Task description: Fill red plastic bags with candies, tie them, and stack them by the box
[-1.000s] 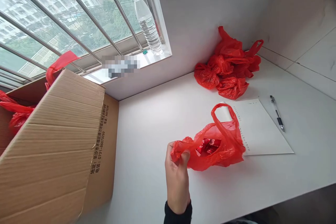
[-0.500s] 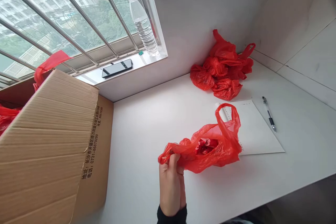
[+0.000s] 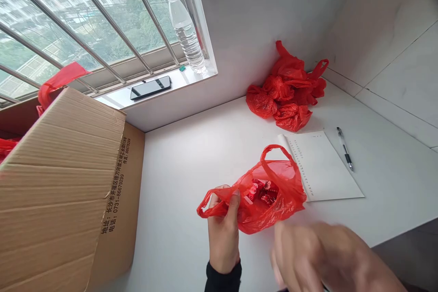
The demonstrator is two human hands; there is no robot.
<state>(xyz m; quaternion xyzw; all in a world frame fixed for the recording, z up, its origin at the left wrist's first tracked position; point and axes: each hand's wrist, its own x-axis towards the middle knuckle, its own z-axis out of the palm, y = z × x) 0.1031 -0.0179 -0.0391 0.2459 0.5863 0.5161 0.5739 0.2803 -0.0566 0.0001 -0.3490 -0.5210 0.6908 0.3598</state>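
A red plastic bag [image 3: 290, 200] lies open on the white table, its mouth facing up and one handle loop standing on the right. Inside it are small red printed packets [image 3: 263, 190], partly hidden by the film. My left hand [image 3: 224, 223] grips the bag's left rim near the other handle, thumb on top. Low on the right, my right hand [image 3: 308, 255] is smeared by motion beside the bag's front edge, so its fingers are unclear.
A cardboard box [image 3: 68, 159] with red bags inside stands left. Knotted red bags [image 3: 287, 91] are piled by the wall. A notebook [image 3: 328, 169] and pen [image 3: 344, 149] lie right. The sill holds a phone [image 3: 150, 88] and water bottle [image 3: 190, 36].
My right hand has come into view from the bottom right. The bag's mouth has opened wider, and its handle loop has shifted left. More of the notebook shows.
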